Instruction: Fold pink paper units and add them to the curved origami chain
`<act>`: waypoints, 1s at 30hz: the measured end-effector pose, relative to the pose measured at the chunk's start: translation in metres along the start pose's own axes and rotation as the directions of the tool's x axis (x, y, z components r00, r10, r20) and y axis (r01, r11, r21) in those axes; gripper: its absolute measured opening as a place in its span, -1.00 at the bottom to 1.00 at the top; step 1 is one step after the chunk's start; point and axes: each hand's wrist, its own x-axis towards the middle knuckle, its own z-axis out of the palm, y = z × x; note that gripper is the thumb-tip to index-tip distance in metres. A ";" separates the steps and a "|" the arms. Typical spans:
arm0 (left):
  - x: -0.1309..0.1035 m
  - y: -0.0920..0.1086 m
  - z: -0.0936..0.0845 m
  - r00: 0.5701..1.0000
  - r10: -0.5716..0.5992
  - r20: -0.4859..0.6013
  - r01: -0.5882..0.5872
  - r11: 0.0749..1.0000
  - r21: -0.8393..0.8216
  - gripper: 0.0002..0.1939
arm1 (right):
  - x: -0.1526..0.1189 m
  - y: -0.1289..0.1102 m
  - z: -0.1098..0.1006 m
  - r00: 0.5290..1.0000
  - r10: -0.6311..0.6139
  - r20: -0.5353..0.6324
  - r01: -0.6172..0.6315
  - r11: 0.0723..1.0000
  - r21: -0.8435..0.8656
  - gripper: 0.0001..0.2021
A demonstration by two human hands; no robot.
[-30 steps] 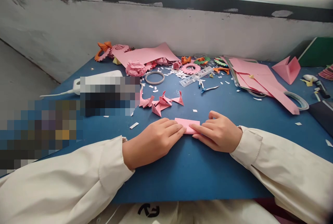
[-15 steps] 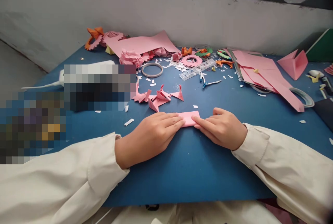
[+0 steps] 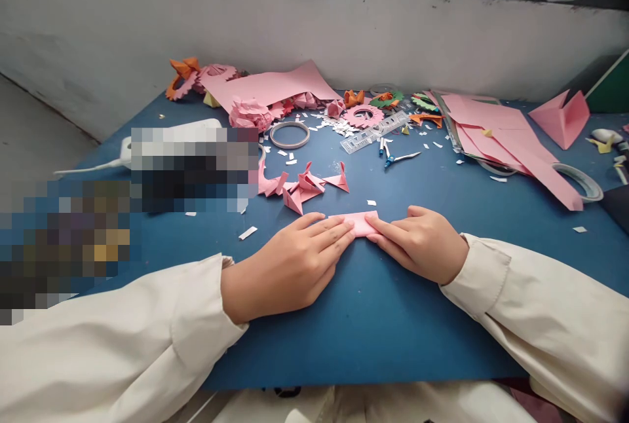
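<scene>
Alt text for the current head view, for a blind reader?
A person's left hand and right hand both touch a small piece of folded pink paper on a blue table. Beyond lie pointed pink paper pieces, a tape roll, a stencil ruler, a drawing compass and white paper scraps.

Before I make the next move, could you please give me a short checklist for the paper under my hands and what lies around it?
1. Left hand on the folded pink paper: ok, its fingers rest over the left part.
2. Right hand on the paper: ok, its fingertips touch the right end.
3. Crease sharp and even: cannot tell, fingers cover part of it.
4. Pink folded pieces well away from the left hand: not ok, they lie just beyond its fingers.
5. Compass apart from both hands: ok, it lies farther back on the blue table.
</scene>
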 end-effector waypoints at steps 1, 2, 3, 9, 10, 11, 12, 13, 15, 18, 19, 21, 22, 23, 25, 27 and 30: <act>0.000 0.000 0.000 1.000 -0.001 0.018 0.001 1.000 0.003 -0.60 | -0.001 0.000 0.000 1.000 0.004 0.004 -0.004 1.000 -0.001 -0.71; 0.000 0.000 0.001 1.000 -0.001 0.029 0.000 1.000 0.008 -0.60 | -0.001 0.000 0.000 1.000 0.007 0.007 -0.007 1.000 -0.001 -0.70; 0.000 0.000 0.001 1.000 0.000 0.031 0.000 1.000 0.015 -0.59 | -0.002 0.000 0.000 1.000 0.011 0.012 -0.011 1.000 -0.001 -0.70; 0.000 0.002 0.002 1.000 -0.001 0.016 0.000 0.998 0.062 -0.60 | -0.002 -0.001 0.000 0.999 0.032 0.040 -0.032 0.999 -0.001 -0.68; 0.000 0.002 0.002 1.000 0.002 0.015 -0.003 0.998 0.067 -0.60 | -0.002 -0.001 0.000 0.998 0.033 0.045 -0.033 0.999 0.003 -0.67; 0.000 0.002 0.002 1.000 0.004 0.015 -0.005 0.997 0.072 -0.60 | -0.002 0.000 0.000 0.998 0.033 0.050 -0.033 0.999 0.008 -0.67; 0.000 0.002 0.002 1.000 0.004 0.015 -0.005 0.997 0.076 -0.60 | -0.002 0.000 0.000 0.998 0.032 0.054 -0.033 0.999 0.016 -0.66; 0.000 0.002 0.002 1.000 0.005 0.015 -0.006 0.997 0.079 -0.60 | -0.002 0.000 0.000 0.998 0.032 0.057 -0.034 0.999 0.024 -0.66; -0.001 0.002 0.002 1.000 0.008 0.008 -0.009 0.996 0.084 -0.60 | -0.002 0.000 0.001 0.998 0.035 0.060 -0.038 0.999 0.039 -0.67; -0.001 0.003 0.003 1.000 0.011 0.010 -0.011 0.996 0.084 -0.60 | -0.002 0.001 0.001 0.998 0.031 0.059 -0.034 0.998 0.056 -0.68; -0.001 0.003 0.003 1.000 0.007 0.019 -0.009 0.996 0.086 -0.60 | -0.002 0.001 0.001 0.998 0.025 0.057 -0.028 0.998 0.059 -0.69; -0.001 0.003 0.003 0.999 0.002 0.044 -0.005 0.996 0.088 -0.59 | -0.001 0.001 0.000 0.999 0.008 0.046 -0.010 0.998 0.055 -0.68; 0.000 0.003 0.003 0.998 -0.001 0.057 -0.004 0.996 0.088 -0.59 | -0.001 0.001 -0.001 0.999 -0.007 0.036 0.005 0.999 0.050 -0.68; 0.000 0.003 0.003 0.998 -0.003 0.068 -0.003 0.996 0.084 -0.59 | -0.001 0.000 -0.002 0.999 -0.025 0.024 0.024 0.999 0.043 -0.67; 0.000 0.002 0.003 0.997 -0.009 0.074 0.004 0.997 0.075 -0.59 | 0.000 -0.001 -0.005 0.997 -0.083 0.001 0.082 0.996 0.039 -0.66; 0.001 0.002 0.003 0.998 -0.011 0.064 0.006 0.997 0.073 -0.59 | 0.000 -0.002 -0.007 0.988 -0.152 -0.008 0.152 0.987 0.052 -0.65; 0.001 0.002 0.004 0.999 -0.012 0.048 0.009 0.997 0.075 -0.60 | 0.001 -0.004 -0.009 0.978 -0.209 0.007 0.208 0.975 0.083 -0.63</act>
